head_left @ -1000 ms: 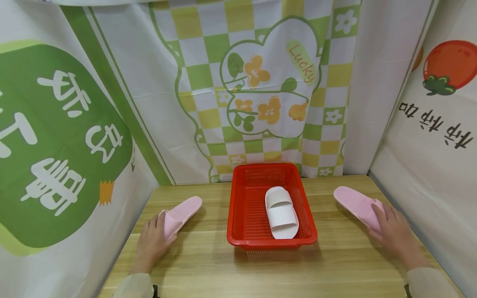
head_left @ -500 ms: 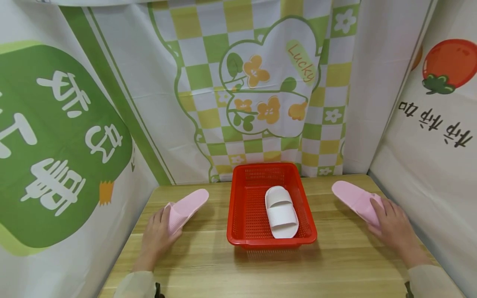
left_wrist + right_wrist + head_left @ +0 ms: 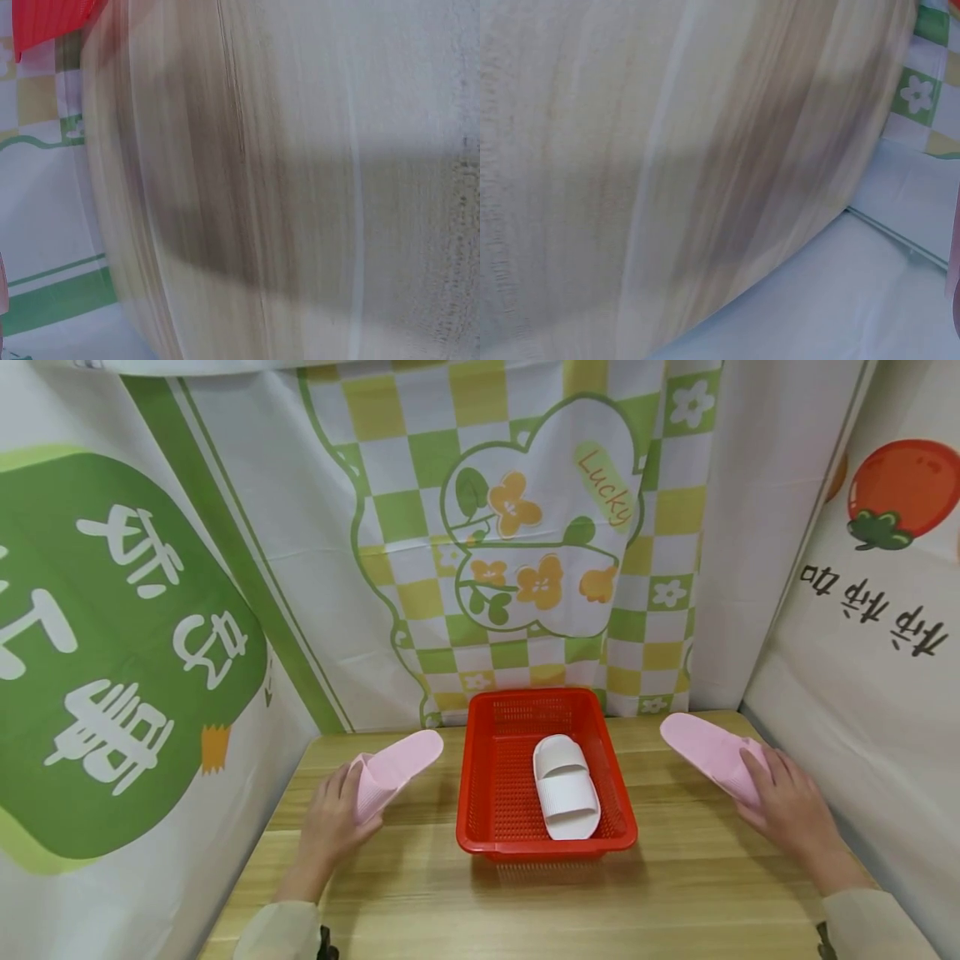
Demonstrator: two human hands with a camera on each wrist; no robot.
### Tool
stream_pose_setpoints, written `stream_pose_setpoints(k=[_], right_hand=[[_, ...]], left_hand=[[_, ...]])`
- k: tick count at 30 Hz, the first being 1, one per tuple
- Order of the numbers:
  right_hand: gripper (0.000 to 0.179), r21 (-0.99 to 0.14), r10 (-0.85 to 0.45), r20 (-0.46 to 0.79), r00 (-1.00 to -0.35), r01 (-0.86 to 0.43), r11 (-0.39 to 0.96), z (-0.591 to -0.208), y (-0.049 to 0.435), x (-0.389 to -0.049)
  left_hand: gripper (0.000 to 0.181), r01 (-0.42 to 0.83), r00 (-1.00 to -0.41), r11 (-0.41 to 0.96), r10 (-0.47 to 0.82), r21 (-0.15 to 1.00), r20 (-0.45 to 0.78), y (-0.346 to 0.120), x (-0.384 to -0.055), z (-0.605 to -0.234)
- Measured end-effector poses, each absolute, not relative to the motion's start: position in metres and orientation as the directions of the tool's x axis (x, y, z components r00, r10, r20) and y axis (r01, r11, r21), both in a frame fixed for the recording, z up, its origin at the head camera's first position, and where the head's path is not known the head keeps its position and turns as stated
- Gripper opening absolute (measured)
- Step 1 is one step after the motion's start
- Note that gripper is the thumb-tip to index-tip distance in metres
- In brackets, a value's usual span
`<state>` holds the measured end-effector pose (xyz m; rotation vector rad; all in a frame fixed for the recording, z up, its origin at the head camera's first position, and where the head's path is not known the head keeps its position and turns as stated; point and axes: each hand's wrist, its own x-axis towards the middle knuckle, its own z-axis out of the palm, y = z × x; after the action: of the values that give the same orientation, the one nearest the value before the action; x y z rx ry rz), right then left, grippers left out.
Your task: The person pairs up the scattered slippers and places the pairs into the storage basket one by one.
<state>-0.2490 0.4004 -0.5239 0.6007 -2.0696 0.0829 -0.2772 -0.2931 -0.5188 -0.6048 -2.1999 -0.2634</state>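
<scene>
In the head view my left hand (image 3: 330, 818) grips a pink slipper (image 3: 408, 756) around its ribbed strap end, the other end pointing up and right toward the basket. On the far side my right hand (image 3: 798, 814) grips a second pink slipper (image 3: 701, 745) the same way, its free end pointing up and left. Both slippers appear raised off the table, one on each side of the red basket (image 3: 547, 847). Inside the basket, toward its right wall, lies white ribbed footwear (image 3: 567, 795); whether one slipper or two overlapping, I cannot tell. The wrist views hardly show the hands.
The basket stands at the middle of the wooden table (image 3: 525, 914), close to the back curtain (image 3: 660, 610). Printed cloth walls close in the left and right sides. The left wrist view catches a corner of the red basket (image 3: 49, 26) and hand shadows on the wood.
My left hand has moved right and up with its pink slipper, nearer the basket. My right hand's slipper has shifted slightly up and left. Basket and white footwear are unmoved.
</scene>
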Motion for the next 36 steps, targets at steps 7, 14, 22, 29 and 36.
stream_pose_setpoints(k=[7, 14, 22, 29, 36], right_hand=[[0.071, 0.187, -0.391, 0.841, -0.375, -0.476, 0.859, -0.515, 0.391, -0.256], [0.071, 0.203, -0.421, 0.833, -0.360, -0.508, 0.837, -0.499, 0.380, -0.256], [0.067, 0.224, -0.438, 0.845, -0.306, -0.542, 0.810, -0.483, 0.367, -0.259], [0.063, 0.250, -0.452, 0.861, -0.234, -0.579, 0.776, -0.473, 0.353, -0.261], [0.061, 0.264, -0.457, 0.865, -0.208, -0.585, 0.766, -0.463, 0.337, -0.260]], left_hand=[[0.086, 0.528, -0.522, 0.848, 0.353, -0.031, 0.777, -0.282, -0.277, -0.512], [0.085, 0.564, -0.486, 0.825, 0.376, -0.045, 0.789, -0.268, -0.275, -0.501], [0.084, 0.612, -0.440, 0.785, 0.439, -0.096, 0.784, -0.255, -0.276, -0.487], [0.080, 0.634, -0.382, 0.759, 0.473, -0.148, 0.794, -0.248, -0.277, -0.483], [0.073, 0.647, -0.324, 0.736, 0.502, -0.200, 0.802, -0.240, -0.275, -0.476]])
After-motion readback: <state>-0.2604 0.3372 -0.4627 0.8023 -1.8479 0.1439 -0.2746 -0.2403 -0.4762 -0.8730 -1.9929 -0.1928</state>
